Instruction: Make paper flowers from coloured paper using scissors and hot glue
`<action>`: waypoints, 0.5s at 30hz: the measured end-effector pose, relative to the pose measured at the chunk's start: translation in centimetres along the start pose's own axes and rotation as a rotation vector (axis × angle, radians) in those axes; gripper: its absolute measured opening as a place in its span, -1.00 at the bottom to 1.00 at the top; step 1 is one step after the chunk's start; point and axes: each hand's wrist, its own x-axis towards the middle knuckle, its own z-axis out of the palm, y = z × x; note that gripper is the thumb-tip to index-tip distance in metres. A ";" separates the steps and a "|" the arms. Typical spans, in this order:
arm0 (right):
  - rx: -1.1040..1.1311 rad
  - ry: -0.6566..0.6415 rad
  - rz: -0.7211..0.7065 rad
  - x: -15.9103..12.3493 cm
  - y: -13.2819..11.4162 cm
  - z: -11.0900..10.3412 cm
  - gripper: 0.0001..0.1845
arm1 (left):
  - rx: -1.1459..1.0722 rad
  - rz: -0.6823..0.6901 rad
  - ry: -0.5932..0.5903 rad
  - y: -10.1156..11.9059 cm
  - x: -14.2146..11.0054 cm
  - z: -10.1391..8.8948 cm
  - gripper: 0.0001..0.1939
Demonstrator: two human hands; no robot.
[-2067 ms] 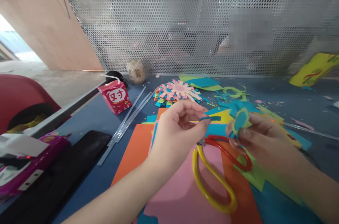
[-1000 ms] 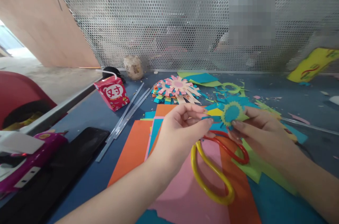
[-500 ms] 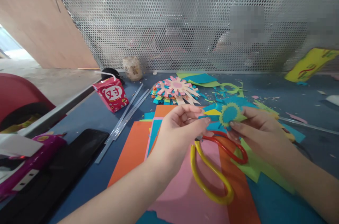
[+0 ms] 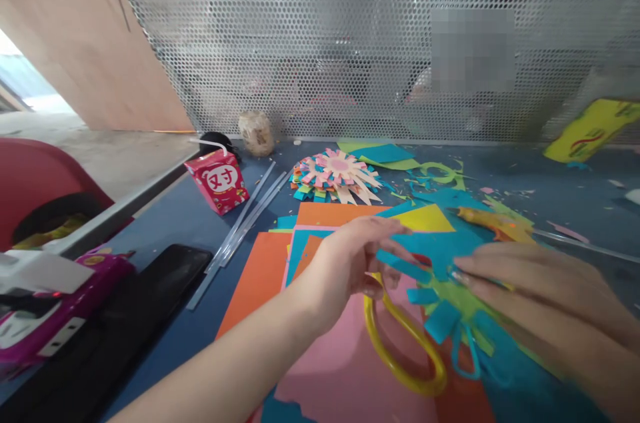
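My right hand (image 4: 545, 296) is closed on a blue and green paper rosette (image 4: 443, 319), tilted low over the right side of the paper pile. Blue tabs and thin blue loops stick out from it; motion smears part of it. My left hand (image 4: 360, 256) hovers to its left with fingers apart, beside one of the blue strips; whether they touch is unclear. Scissors (image 4: 407, 343) lie beneath, their yellow handle loop in sight and the red one mostly covered. Under them is a pink sheet (image 4: 345, 363) on an orange sheet (image 4: 245, 283).
Finished paper rosettes (image 4: 340, 173) are stacked behind the pile. A yellow glue gun (image 4: 500, 223) lies at right among paper scraps. Clear glue sticks (image 4: 245, 223), a red drink carton (image 4: 219, 181) and a black phone (image 4: 175, 269) are at left. Perforated metal panel (image 4: 300, 29) stands behind.
My right hand has swung the rosette down toward me and turned it over. The left hand's fingers have spread from their pinch on it. The glue gun has come into fuller view.
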 end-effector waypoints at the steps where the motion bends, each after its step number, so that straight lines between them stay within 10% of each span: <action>1: -0.134 -0.032 -0.187 -0.3 0.0 -0.2 -0.74 | 0.071 -0.019 -0.047 0.2 -0.1 -0.1 -0.70; 4: -0.424 -0.077 -0.517 -0.7 0.2 -0.4 -0.82 | 0.196 -0.034 -0.130 0.5 -0.1 -0.4 -0.68; 15: -0.480 -0.118 -0.575 -0.7 0.2 -0.6 -0.81 | 0.228 -0.006 -0.155 -0.1 0.2 -0.4 -0.65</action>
